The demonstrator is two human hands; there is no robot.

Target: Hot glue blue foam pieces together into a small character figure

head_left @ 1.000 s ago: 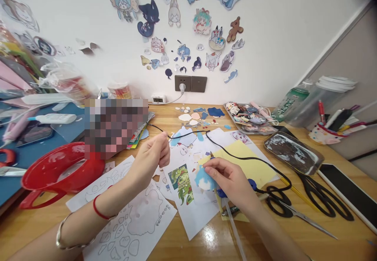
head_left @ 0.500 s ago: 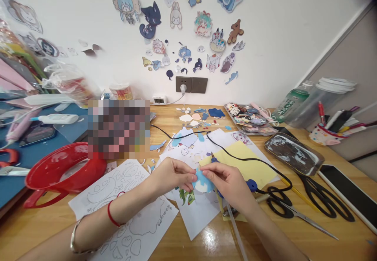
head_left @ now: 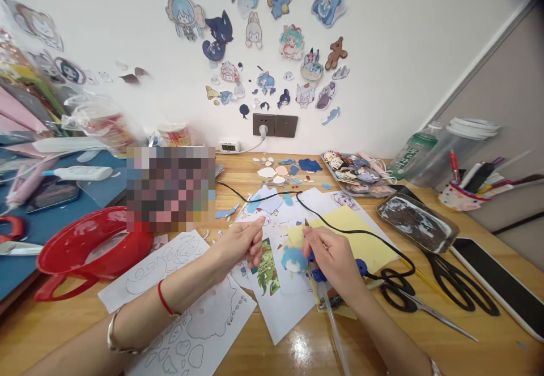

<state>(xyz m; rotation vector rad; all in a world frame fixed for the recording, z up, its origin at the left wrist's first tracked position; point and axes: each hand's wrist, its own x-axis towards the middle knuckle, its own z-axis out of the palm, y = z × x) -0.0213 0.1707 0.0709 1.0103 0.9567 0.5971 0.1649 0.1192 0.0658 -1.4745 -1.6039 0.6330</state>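
Observation:
My right hand (head_left: 334, 254) lies over the front of a blue hot glue gun (head_left: 318, 274), its fingers closed around it near the nozzle. A clear glue stick (head_left: 334, 325) sticks out of the gun's rear toward me. Left of the gun, a small light-blue and white cutout (head_left: 293, 260) rests on the white paper, touched by neither hand. My left hand (head_left: 244, 243) is raised over the papers, fingers curled in and thumb pressed against them. Whether anything is pinched in it I cannot make out.
Line drawings on a sheet (head_left: 178, 330) lie at left, near a red bowl (head_left: 140, 246). Scissors (head_left: 419, 302), a phone (head_left: 501, 285) and a stained tray (head_left: 416, 223) stand at right. The gun's black cord (head_left: 361, 231) crosses a yellow sheet (head_left: 340, 217). Several cutouts lie at the back.
Both hands have let go of the light-blue cutout, which now lies on the paper. My left hand has moved left and up; my right hand has closed over the hot glue gun.

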